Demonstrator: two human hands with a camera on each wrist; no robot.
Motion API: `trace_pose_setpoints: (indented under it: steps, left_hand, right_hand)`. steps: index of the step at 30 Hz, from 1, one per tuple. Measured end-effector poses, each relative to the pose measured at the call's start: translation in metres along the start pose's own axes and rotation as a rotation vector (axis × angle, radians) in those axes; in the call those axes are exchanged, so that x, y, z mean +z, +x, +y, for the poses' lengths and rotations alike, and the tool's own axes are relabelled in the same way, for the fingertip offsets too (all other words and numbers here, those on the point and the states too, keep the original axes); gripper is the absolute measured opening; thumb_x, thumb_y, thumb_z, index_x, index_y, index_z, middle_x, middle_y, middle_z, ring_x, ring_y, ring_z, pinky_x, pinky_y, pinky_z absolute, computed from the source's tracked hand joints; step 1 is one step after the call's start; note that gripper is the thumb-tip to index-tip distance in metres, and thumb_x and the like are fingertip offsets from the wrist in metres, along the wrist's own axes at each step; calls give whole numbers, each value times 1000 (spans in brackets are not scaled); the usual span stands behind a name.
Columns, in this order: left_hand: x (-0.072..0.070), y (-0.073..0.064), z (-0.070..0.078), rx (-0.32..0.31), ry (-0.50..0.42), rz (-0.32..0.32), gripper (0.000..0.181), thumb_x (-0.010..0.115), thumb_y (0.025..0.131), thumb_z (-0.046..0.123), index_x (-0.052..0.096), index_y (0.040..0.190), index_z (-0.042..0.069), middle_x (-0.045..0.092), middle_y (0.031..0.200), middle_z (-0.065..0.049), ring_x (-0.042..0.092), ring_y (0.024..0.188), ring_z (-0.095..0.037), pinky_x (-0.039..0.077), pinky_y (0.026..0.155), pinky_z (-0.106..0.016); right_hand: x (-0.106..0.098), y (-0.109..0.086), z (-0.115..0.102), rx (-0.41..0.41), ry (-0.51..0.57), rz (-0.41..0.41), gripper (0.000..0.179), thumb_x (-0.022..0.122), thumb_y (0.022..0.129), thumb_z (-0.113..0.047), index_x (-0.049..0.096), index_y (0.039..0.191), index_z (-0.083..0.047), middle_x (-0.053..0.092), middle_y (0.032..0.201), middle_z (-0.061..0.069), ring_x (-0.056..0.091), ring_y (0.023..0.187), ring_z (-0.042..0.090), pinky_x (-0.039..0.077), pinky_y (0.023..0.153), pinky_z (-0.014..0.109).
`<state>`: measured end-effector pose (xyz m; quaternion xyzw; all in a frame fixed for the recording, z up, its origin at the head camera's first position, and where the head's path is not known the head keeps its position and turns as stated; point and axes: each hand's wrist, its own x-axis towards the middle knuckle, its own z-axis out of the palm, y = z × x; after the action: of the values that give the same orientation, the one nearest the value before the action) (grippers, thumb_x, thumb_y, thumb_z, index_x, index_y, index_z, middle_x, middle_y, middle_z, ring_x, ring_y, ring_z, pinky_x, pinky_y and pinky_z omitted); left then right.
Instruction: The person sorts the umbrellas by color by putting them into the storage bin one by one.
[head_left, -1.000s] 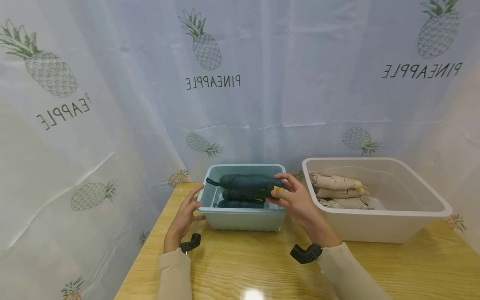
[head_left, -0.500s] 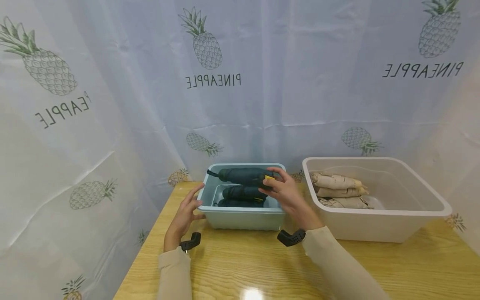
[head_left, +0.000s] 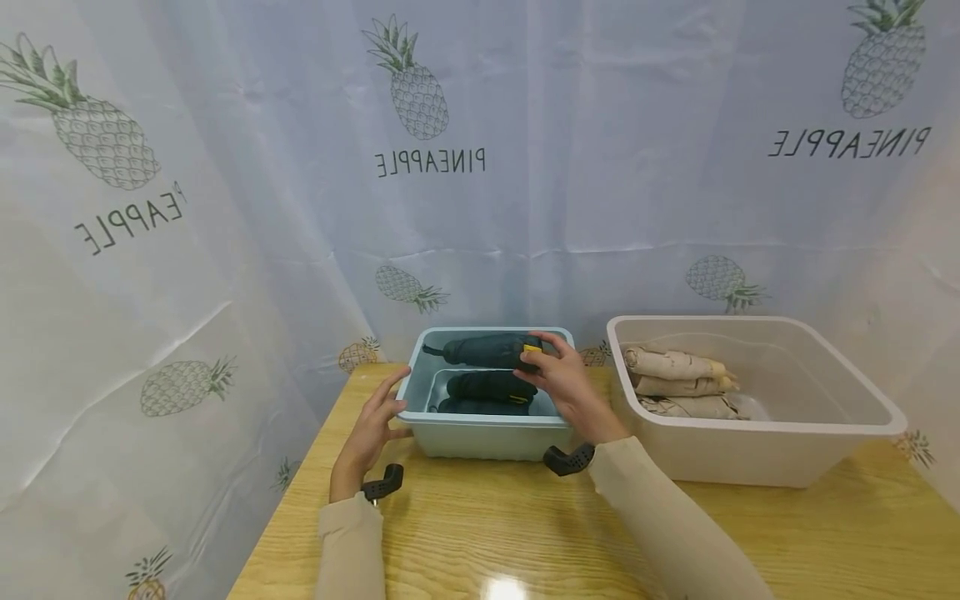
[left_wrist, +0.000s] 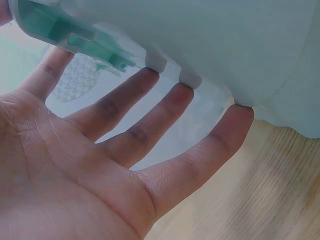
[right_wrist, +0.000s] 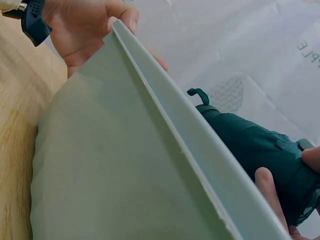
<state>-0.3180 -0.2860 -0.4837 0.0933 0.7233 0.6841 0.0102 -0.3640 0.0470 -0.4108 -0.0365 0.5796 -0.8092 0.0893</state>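
Note:
My right hand (head_left: 568,382) grips the right end of a dark green folding umbrella (head_left: 483,349), near its yellow tag. The umbrella lies sideways along the back of the light blue bin (head_left: 491,442), its wrist loop pointing left. Two more dark folded umbrellas (head_left: 489,386) lie in front of it inside the bin. At the bin's left side is my left hand (head_left: 366,433), fingers spread. In the left wrist view, its straight fingertips (left_wrist: 240,117) touch the bin's outer wall. The right wrist view shows the held umbrella (right_wrist: 260,145) beyond the rim, thumb and fingers around its end.
To the right stands a larger whitish bin (head_left: 750,454) with several beige folded umbrellas (head_left: 675,364) stacked at its left side. Both bins rest on a wooden table (head_left: 465,525). A pineapple-print curtain (head_left: 525,208) hangs close behind them.
My right hand has moved the umbrella left and toward the back of the blue bin, uncovering the two umbrellas in front. My left hand has stayed at the bin's side.

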Motion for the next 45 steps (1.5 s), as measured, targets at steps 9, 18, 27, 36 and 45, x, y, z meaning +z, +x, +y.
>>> trace_pose_setpoints:
  steps: [9, 18, 27, 36, 45]
  left_hand:
    - [1, 0, 2, 1, -1, 0, 62, 48, 100, 20, 33, 160, 28, 25, 164, -24, 34, 146, -50, 46, 99, -71]
    - [0, -1, 0, -5, -2, -2, 62, 48, 101, 20, 32, 160, 28, 18, 168, -20, 29, 149, -50, 46, 101, -71]
    - [-1, -2, 0, 7, 5, -10, 62, 47, 102, 21, 32, 161, 28, 18, 168, -19, 27, 150, -50, 45, 100, -72]
    - [1, -2, 0, 4, 0, -4, 62, 47, 101, 19, 32, 160, 28, 23, 166, -22, 31, 148, -50, 46, 99, -72]
    - [3, -2, 1, -2, 5, 8, 62, 47, 101, 20, 33, 160, 29, 23, 165, -22, 31, 148, -51, 46, 100, -72]
  right_hand:
    - [2, 5, -1, 5, -54, 44, 49, 61, 100, -1, 52, 146, -15, 53, 126, 14, 63, 106, 20, 57, 99, 41]
    - [4, 8, 2, 43, -110, 54, 55, 61, 97, 4, 52, 148, -14, 53, 118, 14, 62, 94, 23, 55, 102, 48]
    - [4, 6, 3, 67, -149, 62, 58, 59, 100, 0, 44, 154, -16, 51, 127, 17, 60, 102, 26, 53, 105, 48]
    - [2, 7, 5, 103, -173, 53, 68, 57, 100, 1, 31, 161, -17, 47, 141, 22, 61, 111, 32, 48, 110, 47]
    - [-2, 8, 6, 109, -192, 24, 71, 52, 104, -4, 16, 165, -11, 39, 155, 29, 49, 140, 41, 42, 116, 47]
